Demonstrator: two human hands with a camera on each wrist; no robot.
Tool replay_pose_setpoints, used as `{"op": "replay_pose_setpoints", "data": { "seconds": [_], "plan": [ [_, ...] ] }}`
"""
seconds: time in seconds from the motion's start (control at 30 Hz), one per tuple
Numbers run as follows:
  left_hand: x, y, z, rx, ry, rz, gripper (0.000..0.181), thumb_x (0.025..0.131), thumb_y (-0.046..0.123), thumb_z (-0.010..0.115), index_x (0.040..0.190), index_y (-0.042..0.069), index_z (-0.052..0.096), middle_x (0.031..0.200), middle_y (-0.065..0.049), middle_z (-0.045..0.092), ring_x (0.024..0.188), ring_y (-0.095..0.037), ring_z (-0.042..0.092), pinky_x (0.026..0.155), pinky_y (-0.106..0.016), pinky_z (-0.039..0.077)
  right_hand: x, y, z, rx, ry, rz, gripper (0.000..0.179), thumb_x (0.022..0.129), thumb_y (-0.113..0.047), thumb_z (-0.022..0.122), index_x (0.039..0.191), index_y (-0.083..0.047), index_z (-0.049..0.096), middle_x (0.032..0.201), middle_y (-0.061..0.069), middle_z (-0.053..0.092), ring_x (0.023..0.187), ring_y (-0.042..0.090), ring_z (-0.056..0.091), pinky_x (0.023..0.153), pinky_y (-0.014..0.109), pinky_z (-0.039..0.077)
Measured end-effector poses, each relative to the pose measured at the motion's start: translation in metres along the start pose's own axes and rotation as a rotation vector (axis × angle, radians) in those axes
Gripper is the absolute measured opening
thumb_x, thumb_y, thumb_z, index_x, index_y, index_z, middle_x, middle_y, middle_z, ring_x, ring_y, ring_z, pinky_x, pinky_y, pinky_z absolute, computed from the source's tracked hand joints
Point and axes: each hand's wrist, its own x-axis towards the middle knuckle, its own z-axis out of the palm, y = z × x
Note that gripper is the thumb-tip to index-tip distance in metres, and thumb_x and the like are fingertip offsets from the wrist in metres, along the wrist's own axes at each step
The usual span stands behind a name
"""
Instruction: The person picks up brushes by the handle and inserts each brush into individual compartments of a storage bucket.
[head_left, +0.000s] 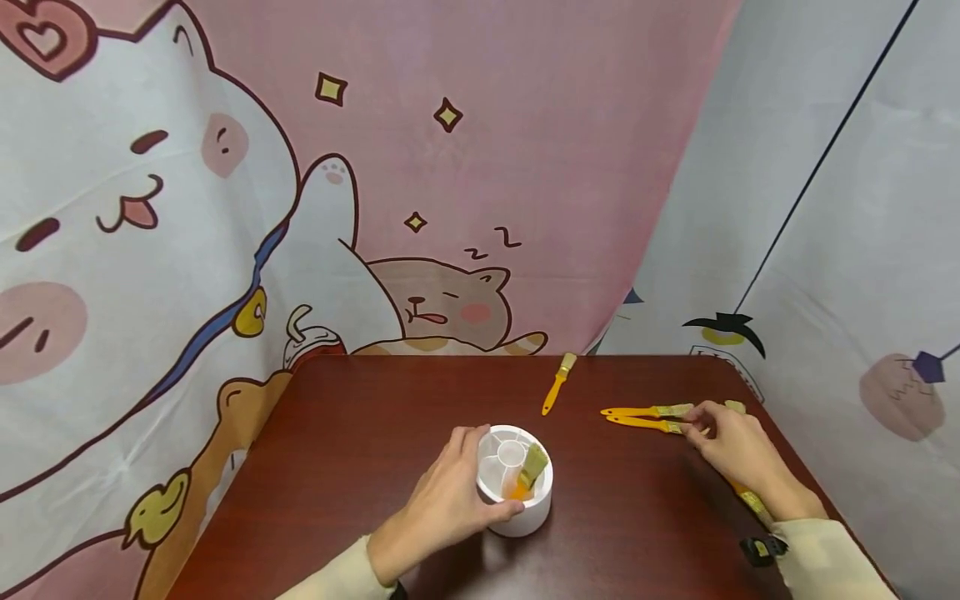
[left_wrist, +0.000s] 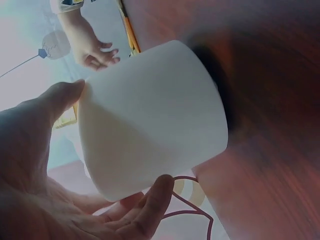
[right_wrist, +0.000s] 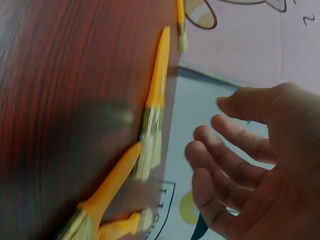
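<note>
White divided holder [head_left: 529, 522] grasped by left hand [head_left: 446, 485], thumb and fingers set around its sides, near six o'clock of head view. Orange-handled brush [head_left: 532, 468] stood inside, tilted, bristles up. Right hand [head_left: 738, 450] seen at three o'clock from holder, fingers loosely bent, nothing gripped. Paired brushes [head_left: 636, 422] laid on tabletop [head_left: 360, 467] at two o'clock; lone brush [head_left: 556, 390] at one o'clock; further brush [head_left: 752, 502] partly covered by right hand.

We find the head view evenly lit. Left wrist view: we note upper-left glare and dark shadow right of the white container [left_wrist: 155, 120]. Right wrist view: a soft shadow on the table [right_wrist: 60, 55], left of centre.
</note>
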Motion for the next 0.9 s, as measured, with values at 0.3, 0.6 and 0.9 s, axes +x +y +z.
{"op": "replay_pose_setpoints", "data": {
  "seconds": [0.3,0.6,0.9],
  "plan": [
    [0.008,-0.008,-0.008,-0.055,-0.089,0.039,0.112,0.070,0.062,0.094,0.160,0.018,0.044,0.145,0.000,0.056,0.115,-0.017,0.066,0.089,-0.037,0.060,-0.004,0.032,-0.001,-0.063,-0.208,0.134,0.023,0.094,-0.023,0.082,0.106,-0.006,0.073,0.088,0.004,0.072,0.072,0.017,0.060,0.061,0.036,0.047],
    [0.017,-0.019,-0.013,-0.128,-0.176,0.114,0.113,0.070,0.052,0.097,0.164,0.026,0.040,0.150,0.005,0.053,0.123,-0.013,0.062,0.104,-0.038,0.055,-0.007,0.043,0.001,-0.075,-0.295,0.155,0.023,0.092,-0.020,0.082,0.105,-0.005,0.072,0.088,0.005,0.072,0.074,0.018,0.062,0.062,0.039,0.050],
    [0.023,-0.026,-0.016,-0.155,-0.223,0.163,0.116,0.072,0.048,0.097,0.167,0.026,0.035,0.156,0.005,0.051,0.133,-0.012,0.058,0.112,-0.038,0.052,-0.003,0.032,0.010,-0.049,-0.330,0.143,0.023,0.092,-0.014,0.082,0.111,-0.007,0.073,0.091,0.004,0.071,0.076,0.018,0.061,0.062,0.037,0.049]
  ]
}}
